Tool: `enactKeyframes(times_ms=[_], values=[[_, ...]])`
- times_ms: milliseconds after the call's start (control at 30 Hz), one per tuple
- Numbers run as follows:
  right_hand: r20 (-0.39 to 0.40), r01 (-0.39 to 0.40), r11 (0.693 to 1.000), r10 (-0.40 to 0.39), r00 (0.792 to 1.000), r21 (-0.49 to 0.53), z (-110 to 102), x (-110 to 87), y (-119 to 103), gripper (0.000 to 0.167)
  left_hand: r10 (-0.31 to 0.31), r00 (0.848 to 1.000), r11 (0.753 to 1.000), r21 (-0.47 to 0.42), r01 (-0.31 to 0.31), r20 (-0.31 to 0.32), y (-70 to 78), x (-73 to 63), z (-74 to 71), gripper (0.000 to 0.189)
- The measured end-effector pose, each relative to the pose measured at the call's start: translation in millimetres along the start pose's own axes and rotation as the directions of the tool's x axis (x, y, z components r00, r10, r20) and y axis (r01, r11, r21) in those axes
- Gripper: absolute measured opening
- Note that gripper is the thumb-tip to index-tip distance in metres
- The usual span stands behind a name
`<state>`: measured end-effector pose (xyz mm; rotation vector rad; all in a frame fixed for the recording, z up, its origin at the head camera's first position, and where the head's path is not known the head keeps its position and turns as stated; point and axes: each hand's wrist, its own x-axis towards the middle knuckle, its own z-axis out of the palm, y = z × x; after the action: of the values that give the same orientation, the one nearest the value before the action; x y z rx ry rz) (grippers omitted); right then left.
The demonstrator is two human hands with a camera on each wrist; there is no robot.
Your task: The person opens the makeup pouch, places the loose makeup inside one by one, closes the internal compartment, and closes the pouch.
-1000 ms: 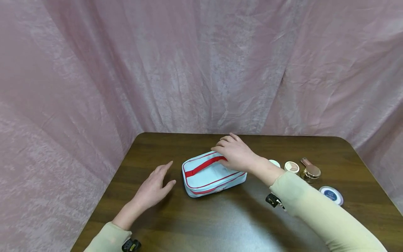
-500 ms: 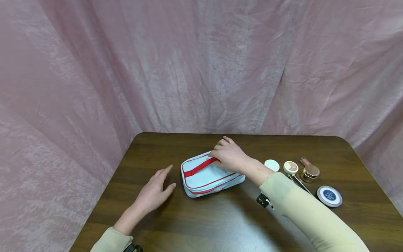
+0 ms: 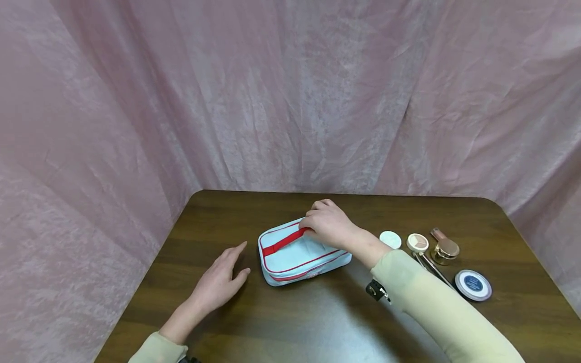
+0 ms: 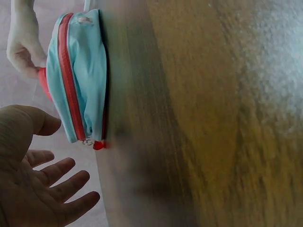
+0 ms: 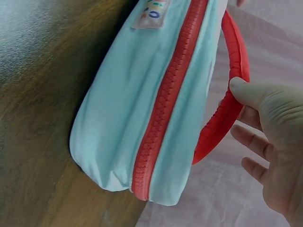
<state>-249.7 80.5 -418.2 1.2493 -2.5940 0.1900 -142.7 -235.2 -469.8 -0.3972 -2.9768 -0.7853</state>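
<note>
A light blue cosmetic bag (image 3: 290, 257) with red piping lies on the table in the head view. My right hand (image 3: 328, 222) pinches its red handle (image 3: 282, 243) between thumb and fingers. The right wrist view shows that handle (image 5: 239, 52) arched up off the bag's top, with the thumb (image 5: 246, 90) against it. A red zipper (image 5: 168, 94) along the bag's side is closed. Left of the bag, my left hand (image 3: 218, 280) hovers with spread fingers and holds nothing. In the left wrist view its thumb (image 4: 45, 124) overlaps the bag's near end.
To the right on the wooden table (image 3: 327, 322) are a white round lid (image 3: 390, 240), a three-shade round palette (image 3: 417, 243), a gold-capped item (image 3: 445, 252), slim dark sticks (image 3: 433, 268) and a round case with a blue label (image 3: 473, 285). A pink curtain (image 3: 290, 101) hangs behind.
My right hand has moved a little left and its fingers have closed on the handle. The left hand has barely moved. The bag stays in about the same place.
</note>
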Motion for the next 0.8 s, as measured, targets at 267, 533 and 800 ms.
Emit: enactKeyframes(times_ms=[267,533,800], values=[[-0.025,-0.005,1.0,0.005,1.0,-0.003,-17.2,-6.4,2.1,0.009,0.002,1.0,1.0,0.009,-0.002,0.004,0.4,-3.4,7.5,0.061],[-0.063,-0.041,0.999,0.042,0.997,0.012,-40.0,-24.3,15.5,0.009,0.021,1.0,1.0,0.002,-0.021,0.004,5.5,5.7,12.6,0.058],[-0.096,-0.044,0.999,0.044,0.994,0.007,-40.0,-54.0,25.9,0.008,0.019,1.0,1.0,-0.016,-0.018,0.025,9.9,13.2,16.5,0.058]])
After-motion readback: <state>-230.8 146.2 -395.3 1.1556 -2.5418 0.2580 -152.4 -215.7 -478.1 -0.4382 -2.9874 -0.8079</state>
